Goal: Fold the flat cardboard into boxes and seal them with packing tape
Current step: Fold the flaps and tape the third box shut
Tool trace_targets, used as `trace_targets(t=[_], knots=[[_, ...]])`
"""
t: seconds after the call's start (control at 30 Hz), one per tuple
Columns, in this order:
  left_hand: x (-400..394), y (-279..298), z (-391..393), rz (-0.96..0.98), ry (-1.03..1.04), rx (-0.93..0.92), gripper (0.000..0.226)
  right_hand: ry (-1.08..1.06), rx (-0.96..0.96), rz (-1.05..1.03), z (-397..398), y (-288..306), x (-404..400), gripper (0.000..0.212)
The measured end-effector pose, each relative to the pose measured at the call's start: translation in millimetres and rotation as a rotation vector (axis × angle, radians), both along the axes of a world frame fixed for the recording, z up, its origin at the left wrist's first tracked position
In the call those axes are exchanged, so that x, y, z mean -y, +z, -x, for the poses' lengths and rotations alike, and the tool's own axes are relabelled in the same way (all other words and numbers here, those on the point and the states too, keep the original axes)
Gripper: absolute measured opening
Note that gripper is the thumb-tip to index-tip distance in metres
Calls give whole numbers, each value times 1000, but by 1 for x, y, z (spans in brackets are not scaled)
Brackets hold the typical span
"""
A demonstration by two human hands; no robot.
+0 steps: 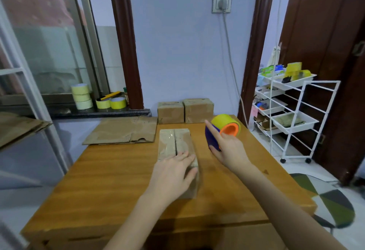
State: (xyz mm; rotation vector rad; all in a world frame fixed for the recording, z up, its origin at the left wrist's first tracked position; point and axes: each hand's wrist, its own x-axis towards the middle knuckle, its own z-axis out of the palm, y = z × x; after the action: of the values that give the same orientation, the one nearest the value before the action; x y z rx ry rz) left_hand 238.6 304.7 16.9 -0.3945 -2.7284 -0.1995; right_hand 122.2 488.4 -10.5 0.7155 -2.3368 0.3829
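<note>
Three boxes: two sealed boxes (pixel 185 111) upper centre, one box (pixel 174 145) under the flat-fingered left hand (pixel 173 172); right hand (pixel 229 149) grasps one tape dispenser (pixel 225 126).

Both forearms are bare from the near edge of view to the wrists, with no sleeve, glove, watch or ring showing on the left hand (pixel 173 172) or right hand (pixel 229 149).

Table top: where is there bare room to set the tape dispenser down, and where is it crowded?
Bare wood lies on the table left of the box under the left hand, below the flat cardboard. Another patch lies near the right edge, beside the right hand holding the tape dispenser. The far edge is crowded: two sealed boxes.
</note>
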Motion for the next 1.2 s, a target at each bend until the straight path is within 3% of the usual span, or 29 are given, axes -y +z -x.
trace_targets(t=[0.2,0.5,0.77,1.2], knots=[[1,-4,2,-15,12,2,50,278,67,-29,2,-40,-6,97],[1,-6,3,-5,11,1,51,337,122,12,-21,-59,-32,74],[-2,-4,5,24,29,-1,51,330,53,-172,-47,-69,-64,45],[-4,6,-1,74,39,37,51,231,200,-139,-76,-80,-97,64]])
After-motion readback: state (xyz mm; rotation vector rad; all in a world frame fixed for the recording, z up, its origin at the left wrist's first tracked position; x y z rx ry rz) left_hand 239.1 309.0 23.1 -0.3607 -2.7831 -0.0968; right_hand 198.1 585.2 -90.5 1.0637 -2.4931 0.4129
